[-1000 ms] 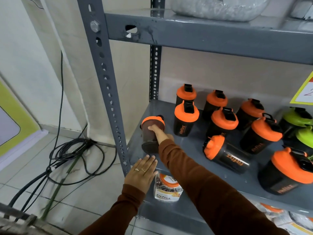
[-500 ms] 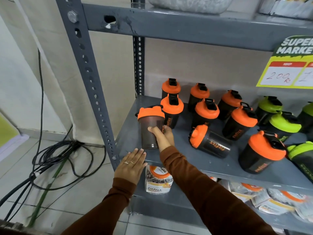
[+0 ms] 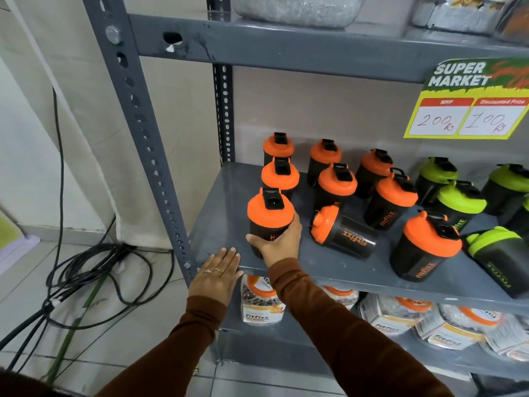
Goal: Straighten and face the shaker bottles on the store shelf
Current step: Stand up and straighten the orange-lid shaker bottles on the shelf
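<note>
Black shaker bottles with orange lids stand in rows on the grey shelf (image 3: 217,224). My right hand (image 3: 279,243) is wrapped around the front-left orange-lid shaker (image 3: 269,216), which stands upright at the head of the left column. My left hand (image 3: 219,275) lies flat, fingers apart, on the shelf's front left edge. One orange-lid shaker (image 3: 343,233) lies tipped on its side, lid pointing left, just right of the held one. Another front orange-lid shaker (image 3: 423,247) leans to the right. Green-lid shakers (image 3: 458,202) fill the right side.
A slotted grey upright post (image 3: 148,144) stands left of the shelf. A yellow price sign (image 3: 469,101) hangs from the upper shelf. Packaged jars (image 3: 263,302) lie on the shelf below. Black cables (image 3: 94,267) are coiled on the tiled floor to the left.
The shaker in my right hand went from upside down to upright and now stands on the shelf in front of the left column. My left hand stayed on the shelf edge.
</note>
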A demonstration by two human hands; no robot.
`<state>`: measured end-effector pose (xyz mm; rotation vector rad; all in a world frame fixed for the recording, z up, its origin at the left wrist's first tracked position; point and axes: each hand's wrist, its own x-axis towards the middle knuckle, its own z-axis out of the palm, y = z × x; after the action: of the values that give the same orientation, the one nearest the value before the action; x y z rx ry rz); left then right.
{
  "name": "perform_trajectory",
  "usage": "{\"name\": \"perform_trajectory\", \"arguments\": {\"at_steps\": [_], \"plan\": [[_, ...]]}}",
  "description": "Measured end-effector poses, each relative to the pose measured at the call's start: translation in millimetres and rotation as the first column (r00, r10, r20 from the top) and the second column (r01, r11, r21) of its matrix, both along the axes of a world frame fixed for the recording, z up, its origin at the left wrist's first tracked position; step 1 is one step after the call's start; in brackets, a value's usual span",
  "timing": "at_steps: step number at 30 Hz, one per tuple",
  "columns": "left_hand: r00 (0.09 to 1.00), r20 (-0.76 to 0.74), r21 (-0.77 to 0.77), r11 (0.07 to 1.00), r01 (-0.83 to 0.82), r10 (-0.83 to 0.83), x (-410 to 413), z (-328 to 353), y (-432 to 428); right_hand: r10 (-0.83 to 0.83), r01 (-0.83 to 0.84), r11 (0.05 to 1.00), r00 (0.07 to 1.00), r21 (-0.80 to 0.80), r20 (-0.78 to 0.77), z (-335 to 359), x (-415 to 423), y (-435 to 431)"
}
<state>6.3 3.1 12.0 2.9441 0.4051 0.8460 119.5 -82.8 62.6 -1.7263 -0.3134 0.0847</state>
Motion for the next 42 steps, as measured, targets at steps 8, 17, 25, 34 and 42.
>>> {"name": "perform_trajectory", "arguments": {"at_steps": [8, 17, 25, 34, 42], "plan": [[0.996, -0.07, -0.106, 0.992, -0.07, 0.062, 1, 4, -7, -0.052, 0.061, 0.994, 0.994, -0.091, 0.091, -9, -10, -1], [0.993, -0.087, -0.179, 0.979, -0.097, 0.082, 3, 1, -12, -0.022, 0.094, 0.977, 0.935, -0.189, 0.354, 6, -9, -55], [0.985, -0.113, -0.196, 0.968, -0.154, 0.134, 7, -1, -17, 0.009, 0.43, 0.592, 0.842, -0.682, 0.539, 16, 53, -90], [0.977, -0.15, -0.184, 0.967, -0.178, 0.151, 7, -2, -20, 0.156, 0.374, 0.461, 0.859, -0.805, 0.488, 1, 65, -116], [0.975, -0.165, -0.189, 0.965, -0.181, 0.151, 6, 1, -24, -0.113, 0.238, 0.912, 0.928, -0.333, 0.355, 1, 46, -116]]}}
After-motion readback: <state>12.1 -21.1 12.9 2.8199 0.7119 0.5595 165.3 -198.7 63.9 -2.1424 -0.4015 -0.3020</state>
